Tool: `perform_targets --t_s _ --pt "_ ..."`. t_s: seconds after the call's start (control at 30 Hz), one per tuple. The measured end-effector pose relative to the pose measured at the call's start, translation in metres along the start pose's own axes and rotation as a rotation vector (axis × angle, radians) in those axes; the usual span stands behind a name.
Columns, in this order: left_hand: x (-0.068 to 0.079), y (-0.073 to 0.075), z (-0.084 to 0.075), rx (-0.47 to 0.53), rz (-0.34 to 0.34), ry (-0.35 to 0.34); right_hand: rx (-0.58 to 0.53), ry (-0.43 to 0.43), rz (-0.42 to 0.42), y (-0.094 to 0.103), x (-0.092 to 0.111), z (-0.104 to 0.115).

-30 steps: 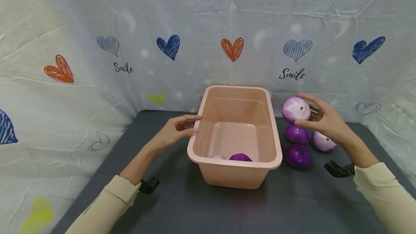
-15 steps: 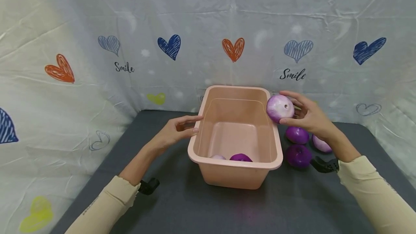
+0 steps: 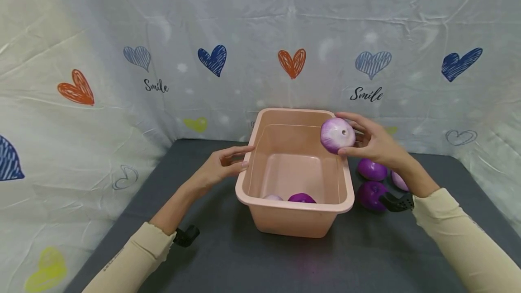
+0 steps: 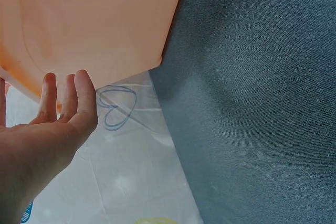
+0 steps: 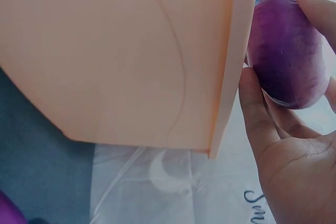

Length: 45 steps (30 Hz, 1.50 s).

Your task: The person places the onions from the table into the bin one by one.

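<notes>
Above right tub rim [image 3: 347,180], onion [image 3: 337,135], room leftward

Bin [image 3: 291,220]: smooth plastic, soft sheen. Held onion [image 3: 337,135], bin's 2 o'clock: glossy, smooth. Table cover [image 3: 260,266], 6 o'clock: matt woven cloth. Backdrop [image 3: 252,21], 12 o'clock: creased, slightly shiny, plastic-looking sheet.

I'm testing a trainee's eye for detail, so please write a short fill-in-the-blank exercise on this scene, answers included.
1. The onion is held in the person's ____ hand.
2. In the head view, exactly ____ round things show inside the tub.
3. The word printed on the backdrop is ____.

Missing words: right; two; Smile.
</notes>
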<state>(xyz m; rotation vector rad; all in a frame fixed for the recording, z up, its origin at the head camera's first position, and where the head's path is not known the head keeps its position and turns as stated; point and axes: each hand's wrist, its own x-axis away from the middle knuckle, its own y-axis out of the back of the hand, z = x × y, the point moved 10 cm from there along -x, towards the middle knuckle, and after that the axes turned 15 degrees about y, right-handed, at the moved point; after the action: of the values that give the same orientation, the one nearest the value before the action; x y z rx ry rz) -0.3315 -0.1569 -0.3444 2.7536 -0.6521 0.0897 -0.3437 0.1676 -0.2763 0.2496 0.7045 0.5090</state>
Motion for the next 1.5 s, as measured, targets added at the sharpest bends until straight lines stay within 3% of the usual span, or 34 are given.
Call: perform_targets --t_s 0.3,0.57,1.1,1.33,1.5 --pt "-0.001 -0.002 -0.001 -0.009 -0.006 -0.003 -0.078 0.045 0.038 -0.005 0.000 0.005" --pt "0.000 -0.002 0.000 -0.006 -0.010 -0.012 -0.031 0.025 -0.029 0.013 0.015 0.004" --pt "0.002 0.001 0.001 0.004 -0.014 0.014 0.099 -0.064 -0.092 0.047 0.063 -0.007" --pt "0.002 0.000 0.001 0.002 -0.010 0.016 0.147 -0.089 -0.053 0.053 0.086 -0.017" --pt "0.003 -0.001 0.001 0.001 -0.013 0.019 0.182 -0.162 -0.048 0.054 0.108 -0.032"
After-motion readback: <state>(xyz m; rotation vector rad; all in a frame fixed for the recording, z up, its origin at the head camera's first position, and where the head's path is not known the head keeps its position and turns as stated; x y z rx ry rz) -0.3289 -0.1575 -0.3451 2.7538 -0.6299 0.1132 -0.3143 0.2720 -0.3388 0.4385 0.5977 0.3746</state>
